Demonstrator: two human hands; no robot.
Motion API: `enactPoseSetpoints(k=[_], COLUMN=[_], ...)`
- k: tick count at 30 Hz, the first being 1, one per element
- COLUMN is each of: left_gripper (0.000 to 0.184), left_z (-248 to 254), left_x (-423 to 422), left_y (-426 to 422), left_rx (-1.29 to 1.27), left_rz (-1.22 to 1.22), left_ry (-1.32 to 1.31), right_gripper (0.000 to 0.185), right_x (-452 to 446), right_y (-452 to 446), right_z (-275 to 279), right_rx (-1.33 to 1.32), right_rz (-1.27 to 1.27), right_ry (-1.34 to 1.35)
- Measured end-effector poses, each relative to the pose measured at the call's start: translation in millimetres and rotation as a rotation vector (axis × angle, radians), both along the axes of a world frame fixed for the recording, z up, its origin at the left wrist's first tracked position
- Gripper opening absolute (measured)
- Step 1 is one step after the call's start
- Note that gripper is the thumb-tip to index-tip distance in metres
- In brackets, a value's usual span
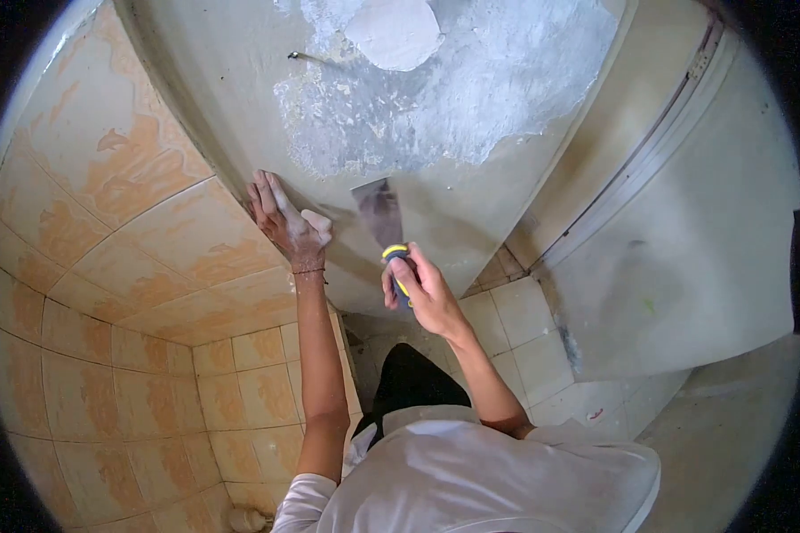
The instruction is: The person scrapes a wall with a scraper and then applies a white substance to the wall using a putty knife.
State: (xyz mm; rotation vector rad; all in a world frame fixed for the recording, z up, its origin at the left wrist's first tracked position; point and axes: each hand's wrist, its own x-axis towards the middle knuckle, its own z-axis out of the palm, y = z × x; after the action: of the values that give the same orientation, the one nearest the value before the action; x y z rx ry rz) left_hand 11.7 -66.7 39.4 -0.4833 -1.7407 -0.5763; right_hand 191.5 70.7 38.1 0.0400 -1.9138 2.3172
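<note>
My right hand (420,289) is closed round the dark and yellow handle of a putty knife (380,213). Its wide metal blade points up at the painted wall (338,191), just below a scraped grey-white patch (400,124). To the left, my left hand (286,222) lies against the wall beside the tiled edge, fingers stretched upward and dusted white. A small whitish lump (316,226) shows by the thumb side; whether it is the thumb or a separate piece is unclear. Higher up, a pale round area (394,34) stands out within the patch.
Orange-patterned tiles (151,222) cover the wall at the left. A short wire or nail (295,56) sticks out near the patch. On the right are a door frame (636,164) and a pale panel (676,258). White floor tiles (529,315) show below.
</note>
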Motion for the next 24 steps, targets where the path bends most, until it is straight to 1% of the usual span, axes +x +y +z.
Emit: enactPoseSetpoints(k=[2,3,4,6,7,9,10,12,13,14,17,21,23,24], left_gripper=[0.068,0.068,0.068,0.067,0.067,0.068,0.068,0.068,0.068,0.068,0.068,0.069,0.069,0.069], left_z=[-0.2,0.1,-0.3,-1.2,-1.5,-1.4,-1.0,-2.1,-4.5,-5.4,-3.1,-8.7,-10.3,-10.6], left_x=[-1.3,-2.4,-3.1,-2.5,-2.8,-1.8,-2.7,-2.0,-2.9,-3.1,-3.3,-7.2,-8.2,-7.6], left_y=[-0.5,-0.6,-0.8,-1.6,-1.7,-2.1,-2.3,-3.4,-4.2,-4.9,-3.3,-5.3,-6.3,-7.7], left_rx=[0.004,0.005,0.011,-0.003,0.002,-0.014,-0.009,-0.008,-0.017,-0.017,0.004,-0.005,-0.01,-0.011], left_rz=[0.0,-0.005,0.001,0.008,0.014,0.038,0.051,0.007,0.023,0.038,-0.003,0.005,0.004,0.009], left_ry=[0.007,0.015,0.019,0.014,0.017,0.0,0.0,-0.034,-0.046,-0.053,-0.045,-0.064,-0.059,-0.061], right_gripper=[0.025,0.029,0.029,0.041,0.041,0.048,0.048,0.043,0.048,0.048,0.055,0.054,0.046,0.046], right_x=[-2.7,-2.7,-4.0,-6.7,-9.5,-17.9,-25.1,-40.2,-46.1,-49.6,-59.4,-63.1,-59.8,-59.9], right_y=[2.9,9.0,7.8,2.2,3.0,5.3,4.7,2.3,4.9,5.3,2.5,-2.6,-6.3,-6.7], right_z=[5.1,12.0,19.4,38.4,42.2,48.6,52.5,59.9,64.8,66.4,67.4,81.5,93.3,89.6], right_rx=[0.022,0.133,0.139,0.3,0.304,0.608,0.609,0.824,0.926,0.923,1.121,1.173,1.156,1.154], right_rz=[-0.078,-0.065,-0.06,-0.209,-0.203,-0.198,-0.185,-0.3,-0.26,-0.244,-0.377,-0.359,-0.362,-0.357], right_ry=[0.099,0.031,0.035,0.192,0.196,0.378,0.383,0.504,0.381,0.383,0.466,0.446,0.341,0.341])
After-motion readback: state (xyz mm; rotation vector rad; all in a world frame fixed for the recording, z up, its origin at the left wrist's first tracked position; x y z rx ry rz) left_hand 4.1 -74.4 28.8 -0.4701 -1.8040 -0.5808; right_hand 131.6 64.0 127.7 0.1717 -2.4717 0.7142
